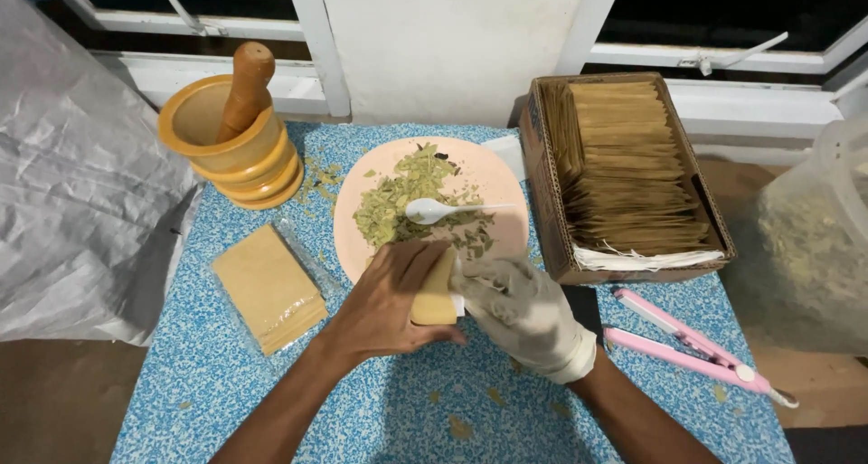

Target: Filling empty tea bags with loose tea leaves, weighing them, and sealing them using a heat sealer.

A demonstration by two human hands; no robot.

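Observation:
My bare left hand (389, 297) grips a small tan paper sachet (436, 294) just below a pink plate (506, 188). My right hand (524, 315), in a white glove, pinches the sachet's right edge. The plate holds a heap of crushed green dried leaves (407, 197), and a white plastic spoon (438, 211) lies on them, handle pointing right. Both hands hover over the blue patterned tablecloth (226, 374).
A stack of tan sachets in clear wrap (269, 288) lies left. A yellow mortar with wooden pestle (231, 134) stands back left. A cardboard box of sachets (624, 170) sits right, a pink hand sealer (692, 346) below it. Plastic bags flank both sides.

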